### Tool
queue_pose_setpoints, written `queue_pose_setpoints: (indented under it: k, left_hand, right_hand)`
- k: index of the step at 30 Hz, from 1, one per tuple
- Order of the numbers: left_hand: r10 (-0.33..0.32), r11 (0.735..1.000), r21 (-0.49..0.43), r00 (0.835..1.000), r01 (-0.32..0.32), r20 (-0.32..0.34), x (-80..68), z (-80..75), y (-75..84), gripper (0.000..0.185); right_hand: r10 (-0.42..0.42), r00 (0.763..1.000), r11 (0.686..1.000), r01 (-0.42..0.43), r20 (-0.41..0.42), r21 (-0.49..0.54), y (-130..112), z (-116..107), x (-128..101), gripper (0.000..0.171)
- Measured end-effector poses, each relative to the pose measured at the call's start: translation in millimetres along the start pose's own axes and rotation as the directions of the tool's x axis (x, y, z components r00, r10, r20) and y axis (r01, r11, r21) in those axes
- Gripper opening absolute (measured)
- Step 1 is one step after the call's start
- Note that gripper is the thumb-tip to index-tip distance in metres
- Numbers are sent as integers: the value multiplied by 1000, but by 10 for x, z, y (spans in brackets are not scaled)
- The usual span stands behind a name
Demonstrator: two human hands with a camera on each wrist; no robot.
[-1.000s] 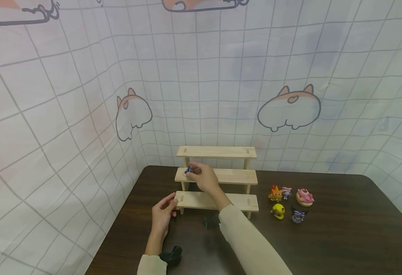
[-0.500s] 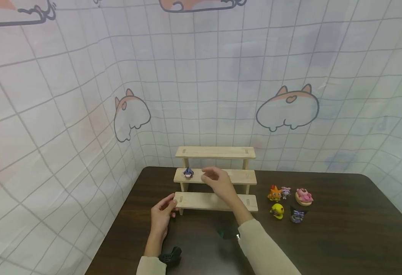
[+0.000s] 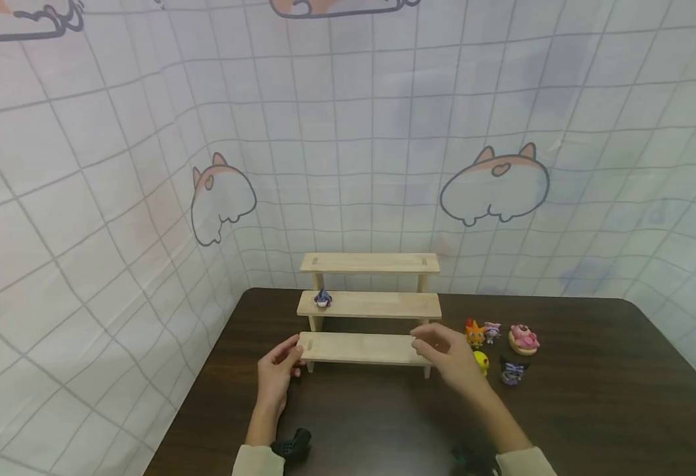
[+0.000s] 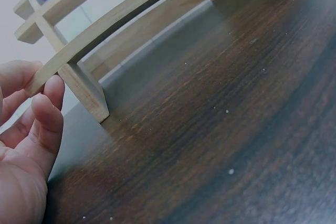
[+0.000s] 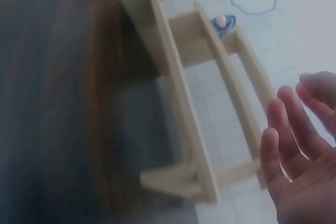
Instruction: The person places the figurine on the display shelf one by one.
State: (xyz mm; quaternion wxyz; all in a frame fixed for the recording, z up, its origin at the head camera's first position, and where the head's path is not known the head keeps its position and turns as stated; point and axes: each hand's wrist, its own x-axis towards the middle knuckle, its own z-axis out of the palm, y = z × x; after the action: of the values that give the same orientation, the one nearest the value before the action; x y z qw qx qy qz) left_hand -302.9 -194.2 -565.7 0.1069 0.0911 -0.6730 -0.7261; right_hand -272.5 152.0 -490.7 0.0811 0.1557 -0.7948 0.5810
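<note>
My left hand (image 3: 274, 379) pinches the left end of the lowest board of a three-tier wooden display stand (image 3: 359, 347); in the left wrist view the thumb lies over the board (image 4: 79, 40) and fingers are curled beneath it. On the middle tier, near its left end, stands a small dark-blue figurine (image 3: 322, 299) with a pale front. My right hand (image 3: 451, 360) hovers by the right end of the lowest tier, fingers loosely bent and holding nothing. Right of it an orange figurine (image 3: 474, 334) and a yellow figurine (image 3: 482, 361) stand close by, the yellow one partly hidden.
A small pink-and-white figurine (image 3: 492, 332), a pink figurine on a round base (image 3: 524, 339) and a dark-eared purple figurine (image 3: 511, 372) stand on the dark wooden table (image 3: 609, 396) at right. Behind the stand hangs a white grid-patterned cloth (image 3: 348, 198).
My right hand has let go of the dark-blue figurine on the middle tier and moved right, toward the other figurines. My left hand keeps its grip on the lowest board.
</note>
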Motion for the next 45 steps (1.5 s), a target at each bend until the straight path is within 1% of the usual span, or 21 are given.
queue_pose_setpoints:
  k: [4, 5, 8, 11, 14, 17, 21, 24, 26, 28, 33, 39, 42, 45]
  left_hand:
    - [-11, 1000, 3, 1000, 11, 6, 3, -2, 9, 30]
    - [-11, 1000, 1, 1000, 11, 9, 5, 0, 9, 30]
    - [-9, 1000, -1, 1000, 9, 14, 9, 7, 5, 32]
    - [-9, 1000, -4, 1000, 9, 21, 13, 18, 5, 34]
    - [-16, 1000, -6, 999, 16, 31, 13, 31, 10, 34]
    - [-25, 1000, -11, 999, 26, 33, 7, 38, 18, 35]
    - [-21, 1000, -14, 999, 22, 30, -3, 40, 27, 36]
    - [-11, 1000, -11, 1000, 11, 24, -8, 38, 25, 35]
    - [-6, 1000, -8, 1000, 6, 18, -11, 35, 23, 35]
    - [-7, 1000, -7, 1000, 7, 14, -15, 30, 22, 35]
    - [-22, 1000, -5, 1000, 23, 20, -16, 26, 23, 36]
    - [-15, 1000, -9, 1000, 15, 13, -9, 11, 27, 34]
    - [-9, 1000, -5, 1000, 9, 5, -10, 3, 25, 33]
    - [-10, 1000, 0, 1000, 10, 1, -9, -5, 20, 33]
  right_hand:
    - [0, 1000, 1000, 0, -1, 7, 58, -194, -172, 25]
    - [-7, 1000, 1000, 7, -5, -7, 70, -247, -206, 24]
    - [-30, 999, 997, 28, -27, -78, 68, -431, -279, 21]
    - [-35, 998, 986, 25, -60, -163, 56, -639, -314, 20]
    - [-21, 995, 972, -4, -102, -237, 51, -849, -340, 22]
    - [21, 990, 956, -60, -138, -287, 69, -1034, -366, 25]
    - [69, 982, 943, -121, -175, -309, 126, -1239, -401, 27]
    - [91, 979, 932, -148, -180, -332, 188, -1360, -427, 30]
    - [110, 980, 925, -162, -166, -344, 235, -1423, -441, 33]
    - [134, 980, 926, -178, -151, -333, 280, -1475, -448, 36]
    - [142, 984, 933, -168, -103, -317, 370, -1570, -454, 38]
    - [139, 990, 938, -139, -23, -316, 476, -1619, -454, 43]
    - [157, 987, 941, -142, 23, -308, 546, -1625, -452, 47]
    - [178, 981, 936, -146, 73, -321, 619, -1627, -459, 49]
